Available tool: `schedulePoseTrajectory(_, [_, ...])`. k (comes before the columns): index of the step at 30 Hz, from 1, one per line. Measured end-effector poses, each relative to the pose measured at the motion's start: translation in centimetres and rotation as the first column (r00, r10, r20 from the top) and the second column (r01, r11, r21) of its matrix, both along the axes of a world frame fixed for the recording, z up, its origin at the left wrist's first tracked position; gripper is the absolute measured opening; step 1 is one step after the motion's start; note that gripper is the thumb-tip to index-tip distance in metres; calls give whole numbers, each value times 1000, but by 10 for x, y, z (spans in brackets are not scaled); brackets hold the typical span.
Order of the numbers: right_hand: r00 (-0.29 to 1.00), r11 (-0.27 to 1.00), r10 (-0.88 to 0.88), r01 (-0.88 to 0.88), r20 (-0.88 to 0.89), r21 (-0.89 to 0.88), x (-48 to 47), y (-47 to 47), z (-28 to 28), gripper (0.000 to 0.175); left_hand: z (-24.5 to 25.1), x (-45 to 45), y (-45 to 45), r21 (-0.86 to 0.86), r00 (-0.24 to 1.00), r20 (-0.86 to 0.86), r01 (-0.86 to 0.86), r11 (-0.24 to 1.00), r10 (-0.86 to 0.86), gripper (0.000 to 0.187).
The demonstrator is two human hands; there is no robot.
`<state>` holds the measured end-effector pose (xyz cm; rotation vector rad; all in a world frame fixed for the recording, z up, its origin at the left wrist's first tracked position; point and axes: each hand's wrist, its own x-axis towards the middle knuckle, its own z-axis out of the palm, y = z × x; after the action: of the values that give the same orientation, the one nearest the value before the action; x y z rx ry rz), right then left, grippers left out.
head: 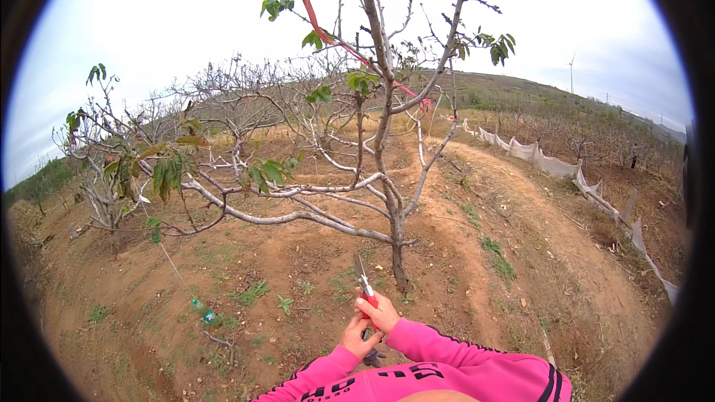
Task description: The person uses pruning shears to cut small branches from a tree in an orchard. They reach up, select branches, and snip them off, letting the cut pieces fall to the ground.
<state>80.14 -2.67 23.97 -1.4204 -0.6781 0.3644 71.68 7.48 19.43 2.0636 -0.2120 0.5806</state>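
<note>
My right hand is closed around the red handles of a pair of pruning shears. The metal blades point up and away from me, toward the tree. Just below, my left hand meets the right one, its fingers near the handle's lower end; whether it grips anything is hidden. Beyond the hands stands a fruit tree with a forked trunk, mostly bare branches and a few green leaves. Red ribbon runs down through its upper branches.
On a string at the left hangs a green plastic bottle. Long pale branches reach left at low height. A dirt path slopes along the right, bordered by white netting. More bare trees stand behind.
</note>
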Motion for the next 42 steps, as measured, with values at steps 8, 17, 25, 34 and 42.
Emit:
schedulePoseTrajectory(8, [988, 985, 154, -153, -1, -84, 3, -24, -3, 55, 5, -4, -28, -6, 986, 99, -132, 991, 132, 43])
schedulePoseTrajectory(17, [972, 958, 115, -54, -204, 281, 12, -38, -7, 48, 9, -24, -48, -114, 980, -68, -192, 975, 185, 50])
schedulePoseTrajectory(25, [976, 897, 68, 30, -206, 440, 28, -62, 14, 52, -23, -68, -50, -587, 703, -542, 76, 806, -461, 49])
schedulePoseTrajectory(34, [978, 934, 96, -25, -185, 356, 21, -66, 2, 49, -117, -71, -10, -556, 608, -470, 358, 750, -640, 42])
schedulePoseTrajectory(42, [918, 965, 159, -66, -364, 254, 12, -69, -30, 28, -113, -90, -34, -499, 756, -651, -355, 790, -72, 32])
